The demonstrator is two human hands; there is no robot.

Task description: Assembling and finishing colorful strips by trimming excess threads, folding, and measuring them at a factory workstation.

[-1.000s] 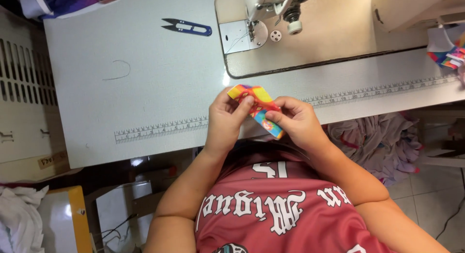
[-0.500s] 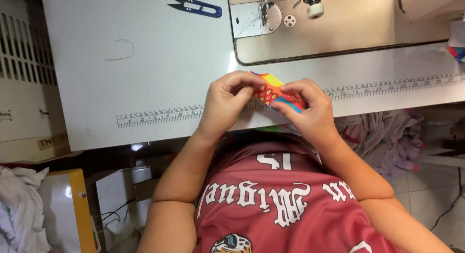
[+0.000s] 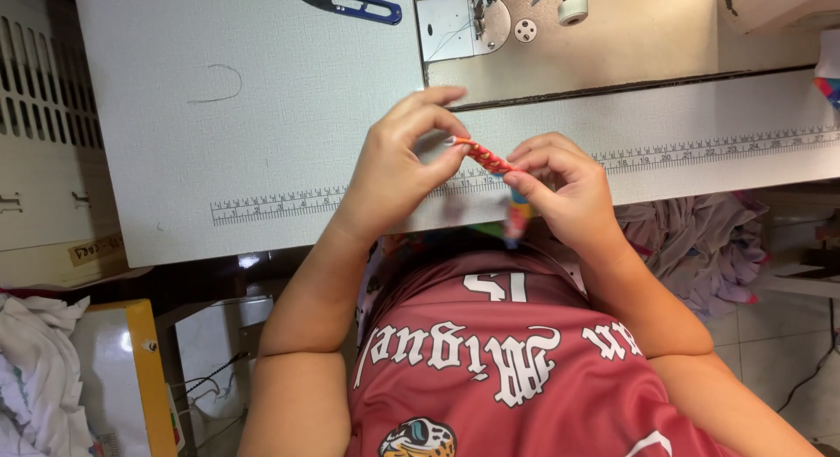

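Note:
My left hand [image 3: 398, 168] and my right hand [image 3: 560, 190] hold a small, narrow strip of multicoloured fabric [image 3: 483, 155] between them, just above the front edge of the white sewing table [image 3: 262, 142]. Left thumb and forefinger pinch its upper left end. My right fingers pinch the lower right end, and a bit of the fabric hangs down below that hand. The strip looks folded or edge-on, mostly orange and red.
Blue thread snips [image 3: 354, 0] lie at the table's far edge. The sewing machine bed and needle plate [image 3: 464, 24] are behind my hands. A printed ruler [image 3: 271, 203] runs along the table front. Piled cloth [image 3: 700, 247] lies at the right, white cloth [image 3: 31, 369] at the lower left.
The fabric piece, seen flat and broad a second ago, is now held edge-on as a narrow strip. My hands have spread slightly apart and sit lower along the table edge.

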